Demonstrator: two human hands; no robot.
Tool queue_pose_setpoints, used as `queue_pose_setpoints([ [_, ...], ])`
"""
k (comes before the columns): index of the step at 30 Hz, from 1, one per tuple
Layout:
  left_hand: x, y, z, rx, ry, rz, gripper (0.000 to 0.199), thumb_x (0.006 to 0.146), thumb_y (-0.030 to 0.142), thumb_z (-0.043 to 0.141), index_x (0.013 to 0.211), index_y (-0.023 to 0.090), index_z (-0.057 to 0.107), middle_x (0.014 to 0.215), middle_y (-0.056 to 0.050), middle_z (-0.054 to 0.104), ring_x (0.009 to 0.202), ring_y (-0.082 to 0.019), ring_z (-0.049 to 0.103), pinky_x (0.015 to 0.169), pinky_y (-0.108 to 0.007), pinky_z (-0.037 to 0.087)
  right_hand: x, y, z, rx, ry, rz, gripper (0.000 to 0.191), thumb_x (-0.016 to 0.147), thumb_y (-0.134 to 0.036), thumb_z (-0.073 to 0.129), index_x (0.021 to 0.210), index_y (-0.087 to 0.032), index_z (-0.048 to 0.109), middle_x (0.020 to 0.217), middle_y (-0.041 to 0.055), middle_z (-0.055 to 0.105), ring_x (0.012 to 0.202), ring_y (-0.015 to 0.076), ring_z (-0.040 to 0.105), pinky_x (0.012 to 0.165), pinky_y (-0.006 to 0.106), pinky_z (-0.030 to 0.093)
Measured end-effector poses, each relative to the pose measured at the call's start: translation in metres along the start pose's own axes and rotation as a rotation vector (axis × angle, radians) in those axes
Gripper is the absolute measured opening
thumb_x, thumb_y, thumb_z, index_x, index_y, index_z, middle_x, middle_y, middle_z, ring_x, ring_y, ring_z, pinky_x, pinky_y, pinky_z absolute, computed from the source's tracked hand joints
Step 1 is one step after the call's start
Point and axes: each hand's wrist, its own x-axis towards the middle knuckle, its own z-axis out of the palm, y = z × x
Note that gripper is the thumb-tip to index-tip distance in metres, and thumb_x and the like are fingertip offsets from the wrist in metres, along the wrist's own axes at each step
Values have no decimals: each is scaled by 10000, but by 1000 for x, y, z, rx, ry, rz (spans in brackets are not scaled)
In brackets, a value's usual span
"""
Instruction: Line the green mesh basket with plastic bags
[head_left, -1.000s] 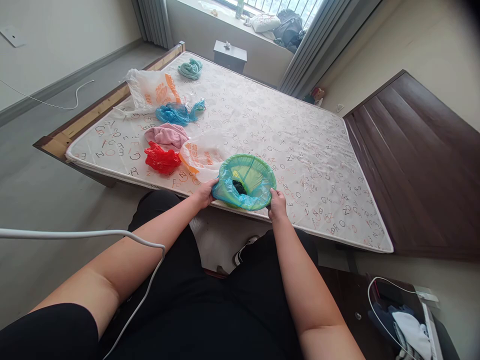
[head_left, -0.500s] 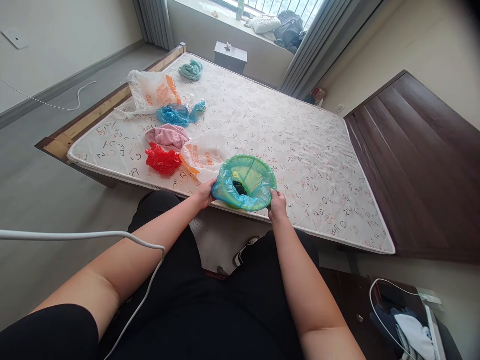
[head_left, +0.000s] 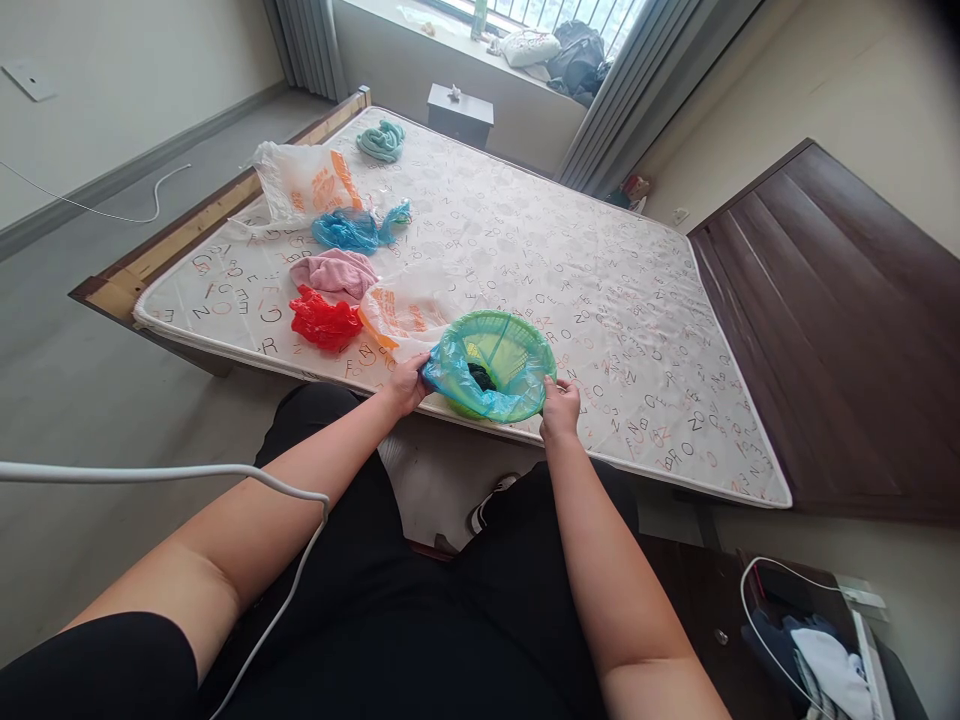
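Observation:
A green plastic basket (head_left: 517, 335), round with slotted sides, stands at the near edge of the mattress (head_left: 585, 290). A thin blue plastic bag (head_left: 502, 400) lines it and folds over its near rim, and something dark (head_left: 481, 377) lies inside. My left hand (head_left: 409, 385) is closed on the bag's edge at the left rim. At the right rim, my right hand (head_left: 560, 405) pinches the bag's edge, thumb on top. Left of the basket lie a white and orange plastic bag (head_left: 409, 312) and a crumpled red plastic bag (head_left: 325, 320).
Farther left on the mattress are a pink cloth (head_left: 334, 272), a blue bag (head_left: 349, 230), another white and orange bag (head_left: 304, 185) and a teal cloth (head_left: 381, 141). A white cable (head_left: 225, 469) crosses above my left forearm. The dark headboard (head_left: 825, 350) rises at the right.
My right hand has shifted slightly right at the rim, and its fingers sit a little differently. My left hand keeps its hold, and the basket has hardly moved.

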Motion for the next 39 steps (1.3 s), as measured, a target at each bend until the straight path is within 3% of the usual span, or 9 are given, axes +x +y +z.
queue_pose_setpoints([
  [8, -6, 1, 2, 30, -109, -24, 131, 837, 222, 743, 895, 161, 642, 751, -10, 670, 628, -132, 629, 641, -282, 585, 7, -8, -9, -270, 231, -170, 232, 905, -410, 597, 1044, -227, 562, 850, -15, 578, 695, 143, 574, 700, 279, 501],
  [14, -12, 0, 4, 98, -184, -82, 246, 779, 227, 819, 959, 158, 665, 780, -19, 681, 652, -143, 658, 630, -300, 613, 16, -16, -17, -362, 172, -240, 159, 887, -312, 652, 1013, -233, 595, 919, 2, 629, 734, 133, 588, 682, 250, 502],
  [16, -14, 1, 5, 107, -201, -86, 288, 766, 231, 832, 998, 163, 676, 808, -25, 694, 672, -145, 671, 637, -295, 617, 21, -19, -19, -229, 125, -86, 139, 885, -274, 675, 985, -231, 589, 899, -6, 644, 711, 122, 603, 630, 225, 519],
  [21, -19, 5, 7, 114, -245, -84, 356, 758, 250, 842, 1072, 176, 691, 889, -32, 714, 736, -145, 691, 679, -286, 626, 30, -30, -26, 288, -174, 540, 25, 975, -207, 596, 958, -221, 608, 784, -24, 696, 647, 111, 669, 593, 211, 594],
  [24, -18, 7, 8, 97, -257, -64, 371, 764, 247, 832, 1100, 183, 689, 930, -32, 723, 765, -147, 695, 703, -287, 626, 28, -31, -24, 398, -272, 646, 173, 1044, -256, 489, 960, -231, 639, 794, -24, 725, 715, 120, 715, 679, 247, 637],
  [28, -14, 9, 7, 61, -240, 12, 317, 778, 233, 798, 1070, 170, 691, 890, -24, 717, 715, -137, 673, 663, -260, 598, 24, -23, -18, 394, -302, 562, 169, 1030, -273, 516, 960, -230, 664, 835, -12, 738, 816, 146, 727, 753, 307, 642],
  [33, -15, 12, 6, 71, -234, 26, 274, 790, 212, 775, 1044, 161, 688, 867, -21, 704, 688, -133, 660, 643, -253, 574, 27, -15, -14, 225, -337, 410, 102, 947, -290, 632, 887, -213, 658, 809, 4, 711, 789, 172, 696, 716, 335, 624],
  [39, -20, 13, 7, 161, -235, 11, 296, 800, 215, 759, 1086, 169, 700, 886, -26, 699, 698, -141, 666, 638, -271, 594, 22, -9, -7, 127, -185, 373, 102, 843, -212, 682, 821, -186, 586, 689, -14, 636, 632, 147, 605, 602, 293, 565],
])
